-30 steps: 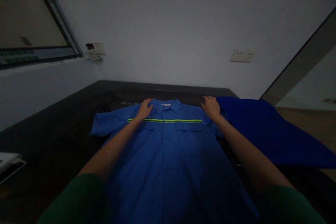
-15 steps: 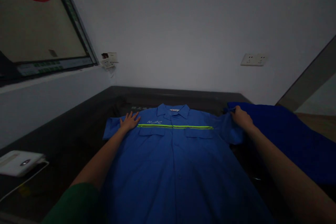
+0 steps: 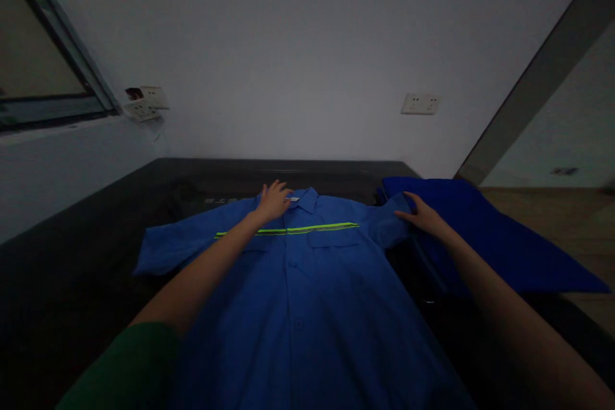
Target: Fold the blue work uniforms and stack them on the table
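A blue work shirt (image 3: 321,288) with a yellow-green stripe across its chest lies front up on a dark table (image 3: 288,165), collar toward the wall. My left hand (image 3: 273,200) is over the left side of the collar, fingers apart, holding nothing. At the right sleeve, my right hand (image 3: 423,214) has its thumb and fingers spread around the sleeve's end, not closed on it. The left sleeve lies stretched out to the side. My left forearm hides part of the chest and stripe.
Darker blue cloth (image 3: 490,237) lies on the right of the table, beside the right sleeve. Behind is a pale wall with a socket plate (image 3: 420,104) and more sockets (image 3: 152,97) near the window at left.
My left hand has moved right, from the left shoulder to the collar. My right hand has opened at the right sleeve. The view has turned to the right.
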Motion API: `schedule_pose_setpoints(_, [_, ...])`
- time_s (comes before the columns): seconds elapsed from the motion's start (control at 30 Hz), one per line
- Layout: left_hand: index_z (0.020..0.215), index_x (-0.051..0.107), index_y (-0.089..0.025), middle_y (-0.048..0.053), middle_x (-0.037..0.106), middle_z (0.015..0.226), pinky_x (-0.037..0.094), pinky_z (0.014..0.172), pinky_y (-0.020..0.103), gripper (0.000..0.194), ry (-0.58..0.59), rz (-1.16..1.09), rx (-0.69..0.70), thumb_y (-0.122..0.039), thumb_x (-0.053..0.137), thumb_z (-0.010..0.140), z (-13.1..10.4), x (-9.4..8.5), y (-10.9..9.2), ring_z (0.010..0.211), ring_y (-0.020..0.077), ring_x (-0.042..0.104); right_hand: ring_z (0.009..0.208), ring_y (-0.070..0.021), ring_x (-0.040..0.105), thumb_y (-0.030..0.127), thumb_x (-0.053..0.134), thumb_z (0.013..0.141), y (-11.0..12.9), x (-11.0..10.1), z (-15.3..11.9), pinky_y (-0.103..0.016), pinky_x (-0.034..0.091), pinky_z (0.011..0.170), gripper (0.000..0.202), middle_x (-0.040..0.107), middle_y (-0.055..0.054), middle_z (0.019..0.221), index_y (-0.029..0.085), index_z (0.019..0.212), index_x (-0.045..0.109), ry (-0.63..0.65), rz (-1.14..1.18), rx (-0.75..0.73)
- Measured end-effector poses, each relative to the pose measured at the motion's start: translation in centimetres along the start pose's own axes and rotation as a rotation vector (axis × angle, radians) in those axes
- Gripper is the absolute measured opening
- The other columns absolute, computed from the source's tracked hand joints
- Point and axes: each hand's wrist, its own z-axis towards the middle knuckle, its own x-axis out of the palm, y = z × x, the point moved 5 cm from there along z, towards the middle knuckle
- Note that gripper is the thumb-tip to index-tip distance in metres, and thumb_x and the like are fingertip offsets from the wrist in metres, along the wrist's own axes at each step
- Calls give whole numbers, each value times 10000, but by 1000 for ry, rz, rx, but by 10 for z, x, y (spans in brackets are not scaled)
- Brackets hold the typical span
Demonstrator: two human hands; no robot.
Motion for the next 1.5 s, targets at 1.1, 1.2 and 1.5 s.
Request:
schedule_pose_setpoints(1.1, [1412, 411, -240, 95, 378, 1499, 211, 1140, 546, 469, 57, -225, 153, -379, 322, 974, 2, 68, -184, 1399, 276, 289, 1232, -316, 509, 224, 468, 899, 76, 72, -68, -452, 418, 1020, 421, 555, -193, 1319, 121, 1300, 550, 168, -516, -288])
schedule_pose_setpoints(1.2, [1378, 447, -222, 79, 395, 1487, 164, 1170, 500, 429, -34, -277, 196, -316, 326, 977, -16, 39, -170, 1403, 230, 286, 1216, -316, 520, 237, 440, 922, 78, 76, -65, -442, 425, 1011, 391, 559, -216, 1302, 89, 1251, 590, 180, -523, -311])
schedule_pose_setpoints(1.5, [1258, 567, -208, 53, 569, 1302, 351, 1095, 360, 380, -192, -138, -350, -227, 454, 895, -137, -67, 89, 1242, 208, 484, 1186, -282, 534, 259, 458, 911, 139, 88, -81, -426, 431, 1021, 371, 578, -140, 1286, 156, 1237, 602, 120, -291, -531])
